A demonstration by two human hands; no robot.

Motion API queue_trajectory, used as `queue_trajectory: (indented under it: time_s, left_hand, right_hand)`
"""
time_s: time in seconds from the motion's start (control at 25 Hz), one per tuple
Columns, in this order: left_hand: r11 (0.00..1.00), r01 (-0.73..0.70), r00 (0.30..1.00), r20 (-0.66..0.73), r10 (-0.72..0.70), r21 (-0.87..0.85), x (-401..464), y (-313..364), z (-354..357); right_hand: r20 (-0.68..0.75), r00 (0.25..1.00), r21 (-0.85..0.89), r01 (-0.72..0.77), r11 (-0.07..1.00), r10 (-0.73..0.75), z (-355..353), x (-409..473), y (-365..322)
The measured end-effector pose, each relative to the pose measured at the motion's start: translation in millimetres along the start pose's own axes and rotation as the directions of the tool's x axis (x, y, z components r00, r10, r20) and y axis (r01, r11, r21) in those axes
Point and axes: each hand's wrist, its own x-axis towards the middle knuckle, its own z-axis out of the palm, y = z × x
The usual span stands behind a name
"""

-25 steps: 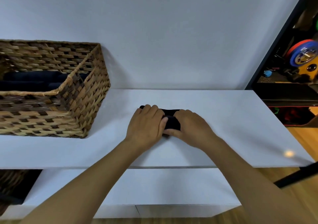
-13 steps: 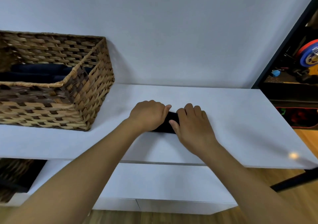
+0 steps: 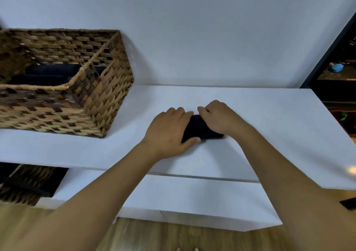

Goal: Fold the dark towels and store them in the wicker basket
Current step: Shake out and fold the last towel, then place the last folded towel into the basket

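A small dark towel (image 3: pixel 200 128), folded into a compact bundle, lies on the white tabletop (image 3: pixel 260 115). My left hand (image 3: pixel 169 133) grips its left end, thumb under the near edge and fingers over the top. My right hand (image 3: pixel 219 117) curls over its right part, fingers bent on the far side. Most of the towel is hidden under both hands. The wicker basket (image 3: pixel 107 104) stands at the left of the table, with folded dark towels (image 3: pixel 52 71) inside it.
A white wall rises right behind the table. A lower white shelf (image 3: pixel 192 196) sits below the table's front edge, with another wicker basket (image 3: pixel 28 185) under the left side. A dark shelf with clutter (image 3: pixel 337 71) stands at the far right.
My left hand has shifted from pressing the towel's top to gripping its left end. My right hand has curled over the bundle. The view has moved closer and slightly right.
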Motion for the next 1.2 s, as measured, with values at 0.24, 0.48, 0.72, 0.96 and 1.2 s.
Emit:
queue_trajectory:
  time_s: [0.24, 0.48, 0.72, 0.96, 1.2]
  left_hand:
    - [0.904, 0.420, 0.875, 0.298, -0.382, -0.076, 15, 19, -26]
    - [0.321, 0.737, 0.661, 0.533, -0.528, -0.595, 11, 18, -37]
    - [-0.039, 0.579, 0.612, 0.466, -0.638, -0.814, -3, 55, -62]
    - [-0.258, 0.230, 0.609, 0.346, -0.714, -0.938, -25, 63, -99]
    - [-0.489, -0.076, 0.599, 0.353, -0.719, -0.869, -70, 17, -151]
  right_hand:
    - [-0.512, 0.829, -0.074, 0.217, 0.973, -0.224, 30, -21, -13]
    - [-0.190, 0.982, 0.660, 0.116, 0.743, 0.016, 46, -51, -22]
    - [-0.102, 0.994, 0.730, 0.106, 0.676, -0.045, 30, -65, -41]
    - [-0.152, 0.947, 0.726, 0.301, 0.618, -0.283, 9, -75, -86]
    - [-0.143, 0.833, 0.707, 0.463, 0.534, -0.534, 7, -93, -155]
